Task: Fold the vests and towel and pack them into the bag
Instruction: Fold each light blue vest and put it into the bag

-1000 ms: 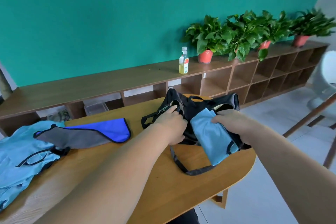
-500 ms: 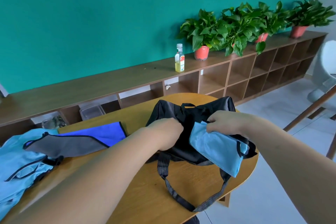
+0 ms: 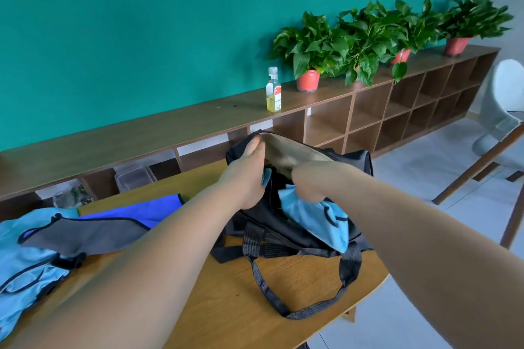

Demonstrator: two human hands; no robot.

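Your left hand point(image 3: 245, 176) pinches the upper rim of the black woven bag point(image 3: 283, 224) and lifts it, exposing the smooth tan lining point(image 3: 286, 150). Your right hand point(image 3: 309, 184) is curled round a folded light-blue vest point(image 3: 329, 218) with black piping, lying half across the bag mouth. The bag rests on the wood-grain table point(image 3: 235, 300), its ribbed webbing strap point(image 3: 266, 289) looped in front. A grey-and-blue vest point(image 3: 93, 232) lies flat at the left.

The bag point(image 3: 283, 224) is black with a tan lining point(image 3: 292, 150). The folded vest point(image 3: 306, 217) is light blue with black trim. The table point(image 3: 226, 295) shows brown wood grain; the wall point(image 3: 141, 37) is teal.
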